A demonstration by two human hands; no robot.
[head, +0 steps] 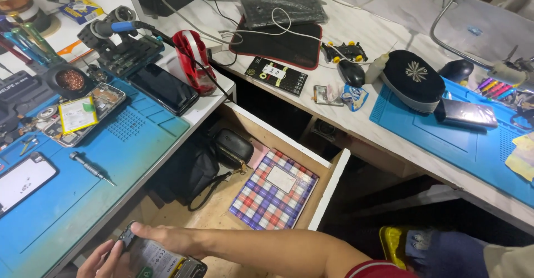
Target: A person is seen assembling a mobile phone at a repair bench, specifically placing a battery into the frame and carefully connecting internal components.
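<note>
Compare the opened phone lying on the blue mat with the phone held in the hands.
The opened phone on the mat lies flat and untouched, with a yellow-edged battery on it. The held phone is gripped by the left hand and right hand over the drawer. Both have their backs off.

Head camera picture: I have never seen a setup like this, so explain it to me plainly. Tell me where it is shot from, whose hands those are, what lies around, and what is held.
There is no machine here. The single picture comes from a camera worn on a person's head, looking down at their own two bare hands at the bottom edge. The left hand and right hand together hold an opened phone with its back cover off, above an open wooden drawer. In the drawer lie a plaid checked notebook and a black pouch with a strap. To the left, a blue rubber work mat carries a small screwdriver, another opened phone with a yellow-edged battery and a closed black phone. A red tape dispenser stands behind.
</note>
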